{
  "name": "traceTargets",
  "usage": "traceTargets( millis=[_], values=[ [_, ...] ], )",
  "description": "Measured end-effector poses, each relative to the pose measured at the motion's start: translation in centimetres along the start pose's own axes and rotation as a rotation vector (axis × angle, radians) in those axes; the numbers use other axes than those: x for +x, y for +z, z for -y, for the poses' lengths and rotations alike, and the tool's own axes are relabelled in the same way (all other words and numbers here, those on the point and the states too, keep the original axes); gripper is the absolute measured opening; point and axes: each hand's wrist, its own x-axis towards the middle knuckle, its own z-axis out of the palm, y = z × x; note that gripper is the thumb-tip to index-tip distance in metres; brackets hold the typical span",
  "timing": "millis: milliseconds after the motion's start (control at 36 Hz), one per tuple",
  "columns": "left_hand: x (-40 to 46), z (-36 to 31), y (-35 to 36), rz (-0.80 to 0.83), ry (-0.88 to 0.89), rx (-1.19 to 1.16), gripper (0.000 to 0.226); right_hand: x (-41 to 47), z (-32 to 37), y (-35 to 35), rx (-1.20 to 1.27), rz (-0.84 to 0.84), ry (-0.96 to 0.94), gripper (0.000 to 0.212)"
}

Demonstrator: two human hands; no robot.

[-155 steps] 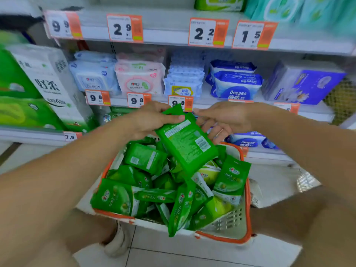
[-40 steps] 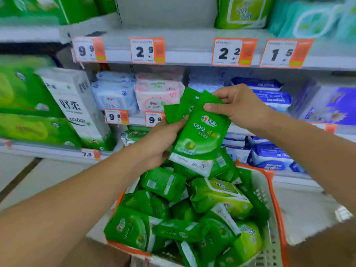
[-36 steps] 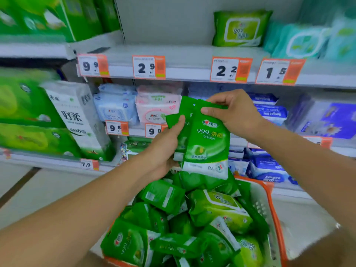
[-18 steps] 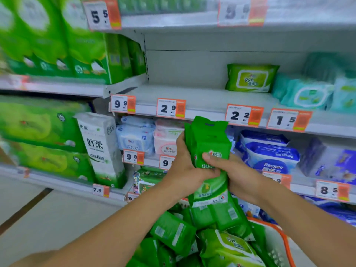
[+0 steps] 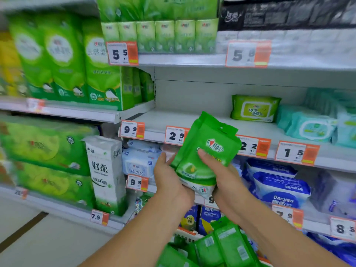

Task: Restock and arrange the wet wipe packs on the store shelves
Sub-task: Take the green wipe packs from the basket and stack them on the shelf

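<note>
Green wet wipe packs (image 5: 204,151) sit clamped between left hand (image 5: 169,182) and right hand (image 5: 221,176) grip.

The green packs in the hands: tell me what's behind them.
Behind the green packs held by the left hand and right hand runs the shelf edge with its 2.9 tag; whatever else they cover is hidden.

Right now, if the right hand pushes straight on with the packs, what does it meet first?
Likely the shelf edge by the 2.9 price tag; the right hand and green packs sit just below it. Depth unclear.
</note>
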Motion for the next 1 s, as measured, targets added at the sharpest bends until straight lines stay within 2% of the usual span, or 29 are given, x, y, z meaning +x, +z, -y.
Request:
traceTargets(
  millis=[83,139,167,222,278,306,361,444,528,639,722,806,917,1000],
  values=[
    [2.0,-2.6,1.1,0.015,0.060,0.089,0.053,2.2,1.7,1.2,-0.042,0.028,-0.057,0.043],
    [4.0,-5.3,2.4,-0.015,0.227,0.261,0.041,5.3,3.4,2.1,-0.080,0.033,-0.030,0.038],
    [5.1,-6.8,2.8,-0.055,0.382,0.427,0.032,7.1,4.2,2.7,-0.098,0.025,0.001,0.035],
    [7.2,-9.7,3.1,-0.085,0.729,0.922,0.026,11.2,5.6,4.1,-0.122,0.012,0.069,0.024],
    [9.8,-12.4,2.5,-0.100,1.013,1.456,0.037,15.6,6.4,5.3,-0.129,-0.020,0.117,0.012],
    [11.5,-13.5,2.1,-0.104,1.087,1.698,0.042,17.9,6.5,5.7,-0.140,-0.033,0.134,0.012],
    [14.2,-15.1,1.1,-0.097,1.058,2.078,0.051,22.7,6.4,6.4,-0.199,-0.054,0.149,0.013],
    [17.6,-16.6,-0.4,-0.061,0.843,2.368,0.050,29.8,5.0,6.6,-0.318,-0.052,0.166,0.011],
    [19.7,-17.9,-0.2,-0.029,0.746,2.464,0.060,36.3,2.1,6.7,-0.468,-0.012,0.148,0.019],
    [21.2,-20.9,0.6,0.051,0.596,2.471,0.063,43.4,-1.3,7.6,-0.602,0.038,0.038,0.047],
    [22.4,-22.7,-0.6,0.080,0.541,2.397,0.064,47.9,-2.8,8.0,-0.659,-0.001,-0.068,0.049],
    [23.2,-23.3,-1.0,0.094,0.569,2.385,0.055,52.3,-4.9,6.9,-0.752,-0.071,-0.139,0.080],
    [23.9,-23.4,-1.2,0.152,0.543,2.380,0.050,53.4,-6.9,8.0,-1.037,-0.169,-0.275,0.058],
    [24.4,-23.3,-1.0,0.163,0.543,2.388,0.052,53.8,-7.1,8.5,-1.054,-0.232,-0.346,0.056]
  ],
)
